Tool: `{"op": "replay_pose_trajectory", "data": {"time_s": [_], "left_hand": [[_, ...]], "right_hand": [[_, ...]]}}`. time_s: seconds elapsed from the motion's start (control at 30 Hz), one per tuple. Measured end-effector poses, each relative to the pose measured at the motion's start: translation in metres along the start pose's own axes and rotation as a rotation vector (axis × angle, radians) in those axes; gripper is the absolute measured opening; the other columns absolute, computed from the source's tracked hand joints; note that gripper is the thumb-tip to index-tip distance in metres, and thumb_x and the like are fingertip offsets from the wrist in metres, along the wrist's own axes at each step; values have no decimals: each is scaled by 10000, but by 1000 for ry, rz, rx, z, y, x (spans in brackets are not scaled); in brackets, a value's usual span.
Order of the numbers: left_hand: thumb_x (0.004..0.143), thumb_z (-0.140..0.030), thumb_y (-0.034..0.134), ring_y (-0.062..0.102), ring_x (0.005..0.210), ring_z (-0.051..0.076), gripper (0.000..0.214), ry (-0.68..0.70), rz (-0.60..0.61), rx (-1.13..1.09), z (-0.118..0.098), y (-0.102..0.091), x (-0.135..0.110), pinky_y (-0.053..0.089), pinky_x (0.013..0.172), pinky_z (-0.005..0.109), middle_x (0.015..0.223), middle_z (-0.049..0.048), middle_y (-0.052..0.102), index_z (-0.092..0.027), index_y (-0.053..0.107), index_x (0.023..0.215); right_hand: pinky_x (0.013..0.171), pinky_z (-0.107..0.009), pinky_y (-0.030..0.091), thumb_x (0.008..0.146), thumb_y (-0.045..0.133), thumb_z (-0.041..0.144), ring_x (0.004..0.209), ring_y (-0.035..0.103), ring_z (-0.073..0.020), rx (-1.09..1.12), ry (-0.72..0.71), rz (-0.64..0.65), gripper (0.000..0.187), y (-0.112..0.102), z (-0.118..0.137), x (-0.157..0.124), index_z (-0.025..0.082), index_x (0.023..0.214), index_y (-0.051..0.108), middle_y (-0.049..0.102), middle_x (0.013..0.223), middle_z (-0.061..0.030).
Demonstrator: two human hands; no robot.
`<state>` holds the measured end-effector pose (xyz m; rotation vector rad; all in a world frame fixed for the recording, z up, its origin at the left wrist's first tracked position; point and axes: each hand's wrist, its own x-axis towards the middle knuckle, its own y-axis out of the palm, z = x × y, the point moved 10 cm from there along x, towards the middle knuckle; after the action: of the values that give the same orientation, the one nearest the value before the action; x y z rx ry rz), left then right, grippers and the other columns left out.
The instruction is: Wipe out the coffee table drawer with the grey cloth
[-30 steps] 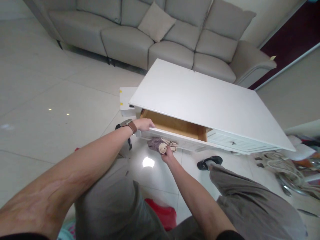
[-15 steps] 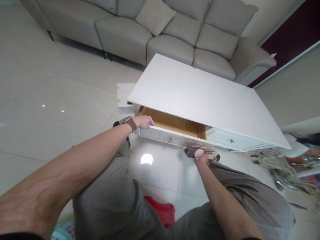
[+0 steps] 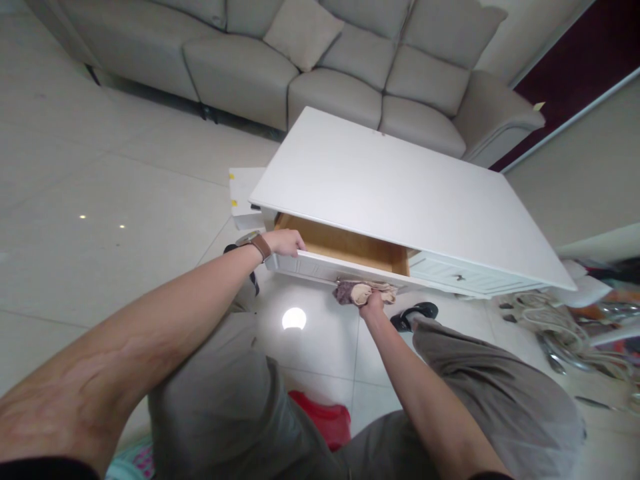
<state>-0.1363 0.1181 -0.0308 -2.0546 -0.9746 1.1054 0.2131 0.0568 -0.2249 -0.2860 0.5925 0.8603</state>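
A white coffee table (image 3: 400, 180) stands before me with its left drawer (image 3: 345, 243) pulled out, showing a bare wooden inside. My left hand (image 3: 285, 242), a watch on its wrist, grips the top edge of the drawer front near its left end. In my right hand (image 3: 371, 303) is a bunched cloth (image 3: 357, 292), brown-purple and cream. The cloth lies against the outer face of the drawer front, around the knob, which it partly covers. The right drawer (image 3: 465, 273) is closed, and its small knob shows.
Behind the table runs a grey sofa (image 3: 240, 67) with a cushion (image 3: 303, 33). A white box (image 3: 245, 190) sits at the table's left end. Cables (image 3: 545, 327) and metal items lie on the floor at right. Between my legs is a red plastic object (image 3: 325, 420).
My right hand has slid the cloth left along the drawer front, from its right end to around the knob. My left hand keeps its place on the drawer edge.
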Motion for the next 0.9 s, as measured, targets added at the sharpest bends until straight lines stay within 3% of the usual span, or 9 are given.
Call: {"op": "replay_pose_trajectory", "data": {"time_s": [0.13,0.2,0.27,0.33,0.47,0.53,0.67,0.77,0.9], "left_hand": [[789,-245,640,725,1008,214,338,-4,4,-27,2,2,0,498,870,239,1059,30,828,-222,849,1053],[811,-302,630,719,1038,224,356,5,4,-53,3,2,1,498,907,249,1110,38,820,-219,840,1086],[821,-344,627,713,1065,227,383,6,-2,-91,7,2,1,496,933,250,1176,49,805,-212,829,1118],[822,-357,621,710,1069,225,392,-8,-14,-123,13,0,0,496,935,247,1191,58,800,-198,823,1117],[792,-327,590,712,1018,227,364,-53,-72,-163,30,-8,-5,513,894,249,1101,61,817,-175,823,1026],[769,-314,571,711,1004,219,366,-77,-128,-184,40,-16,-10,518,873,240,1086,55,818,-177,817,1003],[749,-341,544,705,952,214,379,-98,-231,-233,58,-29,-21,517,815,238,1034,55,814,-172,801,971],[744,-388,543,686,849,221,342,-129,-300,-252,70,-36,-28,513,760,273,921,74,796,-162,775,855],[727,-400,549,664,791,212,306,-140,-314,-329,76,-36,-32,512,729,289,856,79,767,-171,734,811]], "right_hand": [[989,-462,595,853,494,252,1361,580,-305,-61,-285,-303,551,-47,73,-13,199,1402,484,537,1505,-173],[1090,-477,526,879,506,310,1411,525,-306,-143,-498,-333,590,-52,106,-31,207,1455,437,500,1543,-182],[1137,-503,470,881,555,387,1366,546,-315,-236,-698,-303,605,-43,128,-56,215,1450,443,546,1488,-182],[1109,-533,461,861,603,435,1270,581,-333,-412,-896,-196,571,-15,142,-86,208,1377,514,605,1371,-168],[1001,-538,432,809,630,310,1183,536,-368,-1025,-1288,103,444,80,139,-157,188,1235,653,616,1247,-166],[992,-524,401,793,631,247,1224,489,-376,-1220,-1384,226,484,121,127,-187,205,1274,665,604,1309,-169],[1026,-506,346,815,646,227,1341,391,-362,-1399,-1503,530,535,185,91,-238,244,1350,633,535,1485,-149],[1044,-518,318,842,643,234,1437,292,-360,-1469,-1603,706,543,211,65,-265,277,1382,604,432,1621,-116],[1045,-531,307,841,637,240,1449,291,-359,-1507,-1656,754,568,214,63,-265,282,1405,584,418,1646,-111]]}}
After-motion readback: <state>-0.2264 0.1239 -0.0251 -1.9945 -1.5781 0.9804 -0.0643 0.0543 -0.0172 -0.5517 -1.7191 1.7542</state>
